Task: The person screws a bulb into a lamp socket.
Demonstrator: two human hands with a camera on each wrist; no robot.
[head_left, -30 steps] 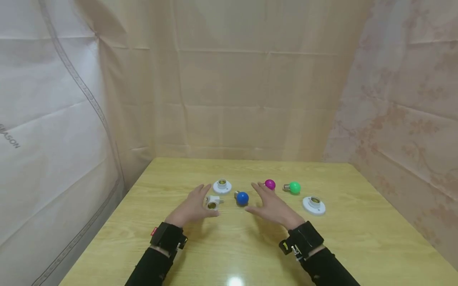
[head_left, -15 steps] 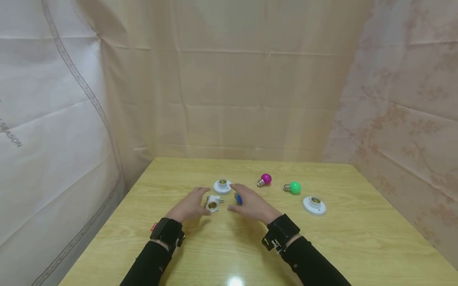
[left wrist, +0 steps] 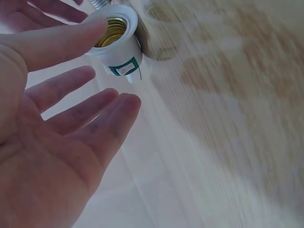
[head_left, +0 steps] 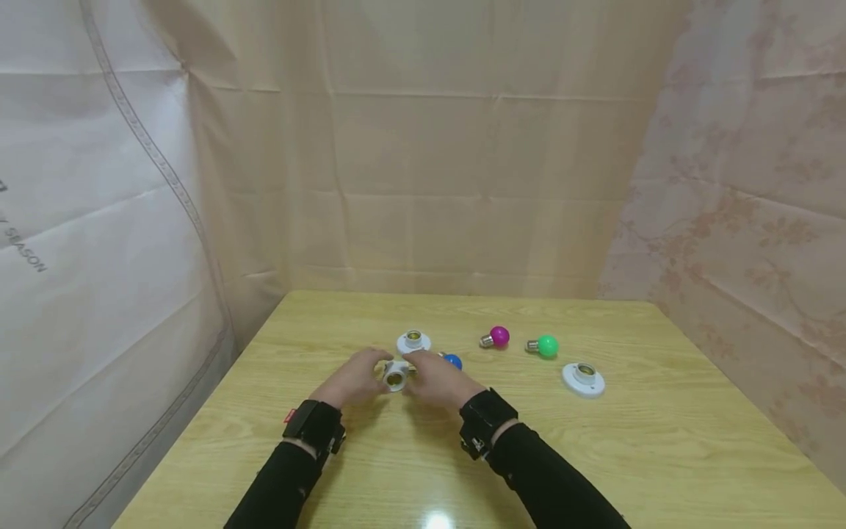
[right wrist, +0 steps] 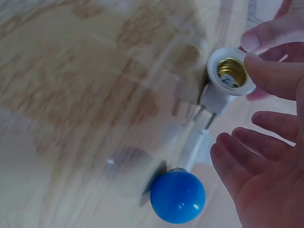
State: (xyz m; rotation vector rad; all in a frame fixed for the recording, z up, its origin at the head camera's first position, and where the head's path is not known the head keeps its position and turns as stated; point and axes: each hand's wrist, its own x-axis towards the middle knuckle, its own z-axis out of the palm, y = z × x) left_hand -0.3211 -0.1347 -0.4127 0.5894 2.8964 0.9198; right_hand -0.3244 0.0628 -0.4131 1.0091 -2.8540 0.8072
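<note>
A person's two bare hands reach in from either side of a white plug-in bulb socket on a pale wooden table. The left hand and right hand both have their fingers extended and apart, clamped on nothing; whether a fingertip or thumb touches the socket cannot be told. Its mouth faces the person, and its two metal prongs point toward the right hand's side. A blue bulb lies near the prongs, partly hidden by the right hand in the head view. Being round, the bulb could roll if that hand brushes it. Uneven pressure from the two sides could make the socket twist or slip, and fingers closing over the prongs or across its mouth would give a poor hold
</note>
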